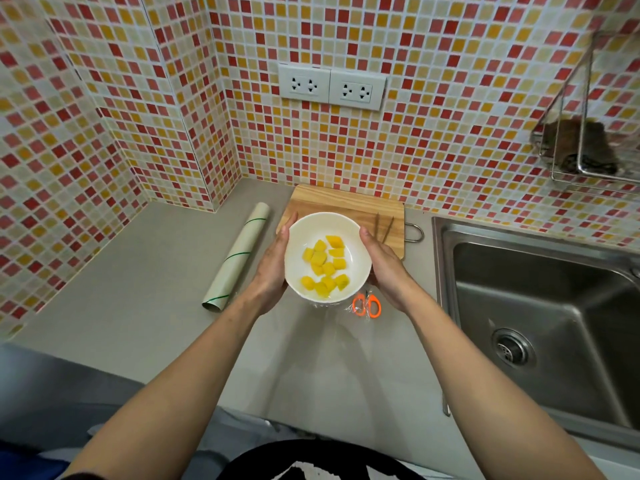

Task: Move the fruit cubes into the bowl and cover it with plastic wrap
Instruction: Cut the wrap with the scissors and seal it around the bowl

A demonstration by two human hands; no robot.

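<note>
Both forearms reach forward over the grey counter (145, 271). The left hand (273, 268) and the right hand (384, 268) cup the white bowl (360, 261) from either side, palms against its wall; the fingers curve round the outside and partly disappear beneath it. The yellow fruit cubes (323, 263) lie in the bowl, and a glossy sheet of plastic wrap (332, 308) shows crumpled below its near rim. Orange-handled scissors (367, 305) lie just beside that wrap. To the left rests the wrap roll (239, 259). Behind the bowl sits the wooden cutting board (346, 200) with brown tongs (383, 227) on it. The steel sink (540, 306) is at right.
</note>
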